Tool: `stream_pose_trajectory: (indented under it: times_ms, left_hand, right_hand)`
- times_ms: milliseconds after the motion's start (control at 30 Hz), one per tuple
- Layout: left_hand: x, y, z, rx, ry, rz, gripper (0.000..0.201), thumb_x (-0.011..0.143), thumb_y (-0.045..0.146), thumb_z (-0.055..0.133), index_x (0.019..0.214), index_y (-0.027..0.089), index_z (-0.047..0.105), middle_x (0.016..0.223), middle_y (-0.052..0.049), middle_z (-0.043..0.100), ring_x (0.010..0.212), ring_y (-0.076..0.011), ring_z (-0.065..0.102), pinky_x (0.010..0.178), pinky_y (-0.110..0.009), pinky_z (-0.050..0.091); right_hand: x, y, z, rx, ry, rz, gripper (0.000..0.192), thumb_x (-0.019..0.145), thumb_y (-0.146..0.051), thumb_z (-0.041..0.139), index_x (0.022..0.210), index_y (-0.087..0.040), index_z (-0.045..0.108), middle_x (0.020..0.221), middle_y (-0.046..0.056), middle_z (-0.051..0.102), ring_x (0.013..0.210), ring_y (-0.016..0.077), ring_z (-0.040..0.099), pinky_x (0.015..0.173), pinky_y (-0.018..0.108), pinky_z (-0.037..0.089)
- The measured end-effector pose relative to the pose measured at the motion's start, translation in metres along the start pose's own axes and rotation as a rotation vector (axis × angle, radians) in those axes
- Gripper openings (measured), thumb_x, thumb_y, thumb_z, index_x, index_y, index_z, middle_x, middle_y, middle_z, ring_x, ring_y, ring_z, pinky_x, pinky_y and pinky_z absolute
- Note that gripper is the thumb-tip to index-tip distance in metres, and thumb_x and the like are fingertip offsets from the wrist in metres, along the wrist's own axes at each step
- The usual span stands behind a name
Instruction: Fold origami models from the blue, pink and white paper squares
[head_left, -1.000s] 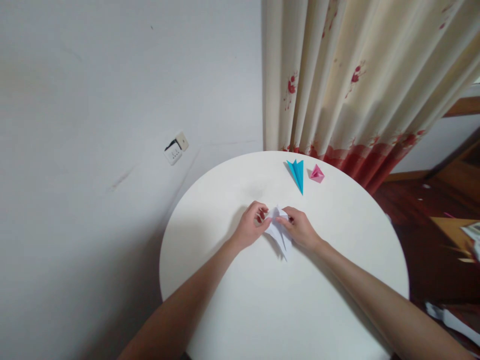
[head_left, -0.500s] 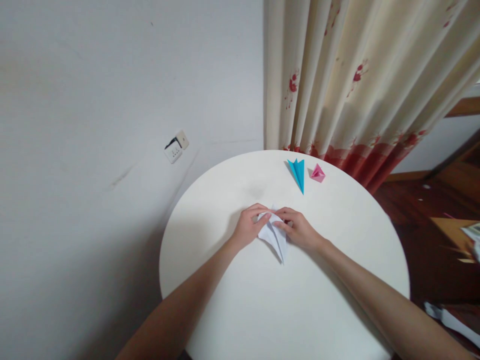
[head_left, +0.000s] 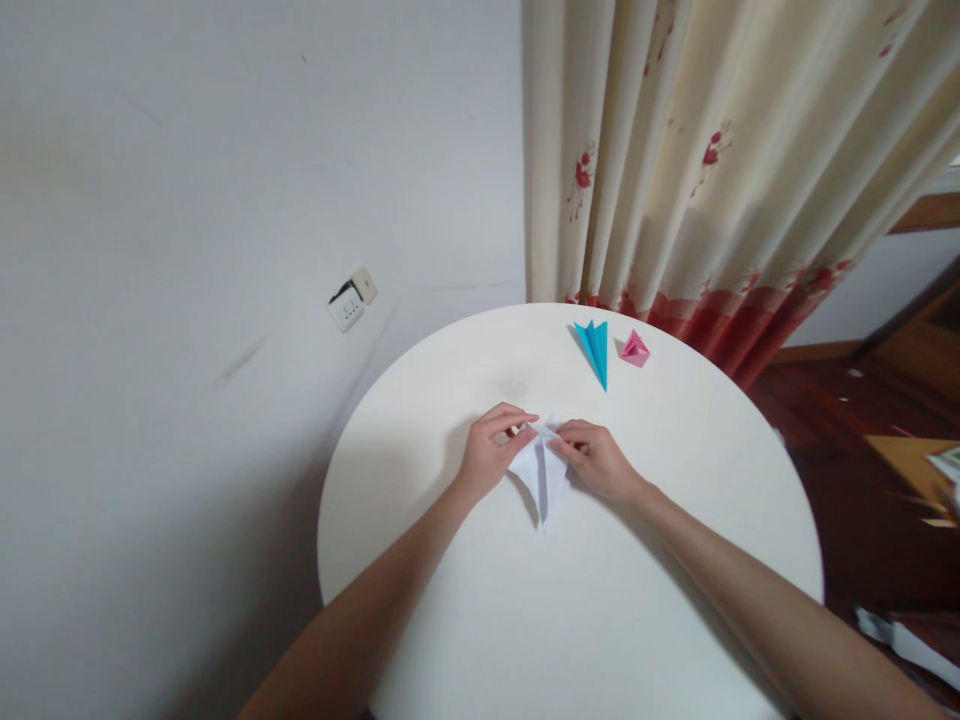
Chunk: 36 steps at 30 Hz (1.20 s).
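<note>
A folded white paper (head_left: 541, 476) with a pointed tip toward me lies on the round white table (head_left: 570, 600). My left hand (head_left: 491, 453) pinches its upper left edge with thumb and fingers. My right hand (head_left: 598, 458) pinches its upper right edge. Both hands meet at the paper's top, near the table's middle.
A blue folded paper dart (head_left: 594, 346) and a small pink folded paper shape (head_left: 634, 347) lie at the table's far edge. A floral curtain (head_left: 712, 160) hangs behind. A wall socket (head_left: 352, 296) sits on the white wall at left. Wooden floor with scattered items lies at right.
The white paper has turned so its tip swung leftward and points straight toward me. Both hands kept hold of its top and shifted slightly left.
</note>
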<state>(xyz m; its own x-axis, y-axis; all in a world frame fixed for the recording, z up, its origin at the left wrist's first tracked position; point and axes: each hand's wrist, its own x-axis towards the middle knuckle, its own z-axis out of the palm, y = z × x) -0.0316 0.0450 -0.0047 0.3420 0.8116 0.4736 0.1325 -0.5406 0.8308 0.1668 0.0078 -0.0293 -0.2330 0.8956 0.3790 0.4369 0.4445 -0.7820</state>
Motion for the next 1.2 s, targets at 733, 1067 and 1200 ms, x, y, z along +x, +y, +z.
stream_pose_trajectory:
  times_ms: [733,1067,1200]
  left_hand:
    - [0.008,-0.025,-0.040,-0.150,-0.511,-0.529,0.045,0.082,0.050,0.064,0.110,0.016,0.070,0.081,-0.005,0.064,0.063,-0.0112,0.051,0.056,-0.024,0.037]
    - [0.007,-0.016,-0.018,-0.127,-0.292,-0.355,0.032,0.079,0.039,0.068,0.100,0.016,0.059,0.065,0.006,0.041,0.060,-0.0091,0.040,0.057,-0.022,0.031]
    - [0.003,-0.016,-0.005,0.090,-0.090,-0.242,0.019,0.079,0.029,0.062,0.074,0.019,0.047,0.060,0.008,0.034,0.055,-0.0084,0.033,0.054,-0.022,0.026]
  right_hand:
    - [-0.002,0.016,0.007,0.219,0.176,0.236,0.039,0.089,-0.045,0.055,0.069,-0.014,0.068,0.070,0.003,0.059,0.060,0.0136,0.049,0.053,0.025,0.035]
    - [-0.002,0.012,0.010,0.117,0.168,0.170,0.039,0.092,-0.045,0.053,0.074,-0.016,0.071,0.073,0.004,0.062,0.063,0.0143,0.051,0.055,0.025,0.036]
    - [-0.002,0.009,0.011,0.087,0.141,0.147,0.040,0.093,-0.046,0.051,0.076,-0.017,0.072,0.076,0.005,0.063,0.065,0.0153,0.053,0.057,0.026,0.038]
